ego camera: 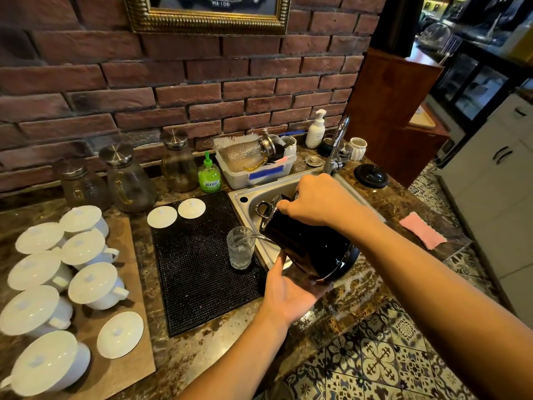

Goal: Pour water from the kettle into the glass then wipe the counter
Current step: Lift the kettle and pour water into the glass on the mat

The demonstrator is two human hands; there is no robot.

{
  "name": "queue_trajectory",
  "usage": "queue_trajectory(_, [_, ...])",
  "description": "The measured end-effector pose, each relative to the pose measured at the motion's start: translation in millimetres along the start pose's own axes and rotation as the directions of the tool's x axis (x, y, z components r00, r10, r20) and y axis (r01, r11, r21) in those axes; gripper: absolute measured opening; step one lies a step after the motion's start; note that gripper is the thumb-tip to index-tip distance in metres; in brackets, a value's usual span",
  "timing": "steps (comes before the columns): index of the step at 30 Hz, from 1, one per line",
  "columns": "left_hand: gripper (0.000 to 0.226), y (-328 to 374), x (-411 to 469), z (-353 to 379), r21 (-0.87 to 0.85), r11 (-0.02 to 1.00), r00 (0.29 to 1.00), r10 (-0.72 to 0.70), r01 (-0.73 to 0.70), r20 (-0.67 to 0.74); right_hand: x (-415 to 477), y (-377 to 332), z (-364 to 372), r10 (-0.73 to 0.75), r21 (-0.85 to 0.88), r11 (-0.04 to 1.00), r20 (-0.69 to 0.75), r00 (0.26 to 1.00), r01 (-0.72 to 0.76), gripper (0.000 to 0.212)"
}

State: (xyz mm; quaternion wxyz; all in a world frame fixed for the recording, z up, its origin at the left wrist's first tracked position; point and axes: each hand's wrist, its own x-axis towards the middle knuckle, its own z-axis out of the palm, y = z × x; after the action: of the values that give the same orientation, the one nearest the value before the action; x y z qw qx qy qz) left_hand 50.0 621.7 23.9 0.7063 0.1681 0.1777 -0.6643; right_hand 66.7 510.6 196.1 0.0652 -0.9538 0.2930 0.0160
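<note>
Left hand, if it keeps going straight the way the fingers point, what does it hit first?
The left hand already rests under the tilted black kettle, fingers pointing up and away. Sliding on along the kettle's side, it would probably meet the sink rim next; depth is unclear.

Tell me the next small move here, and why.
Probably keep the kettle tilted a little longer, then level it. Its spout sits over the glass, which looks only partly filled. The right hand grips the handle; the left hand supports the base.
</note>
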Motion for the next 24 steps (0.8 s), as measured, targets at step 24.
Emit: queue_trajectory(24, [0.06,-9,-1,10,0.045,0.999,1.0,-0.003,0.002,0.017,-8,3,-14,-0.01,-0.009,1.0,-0.027,1.0,0.01,0.049])
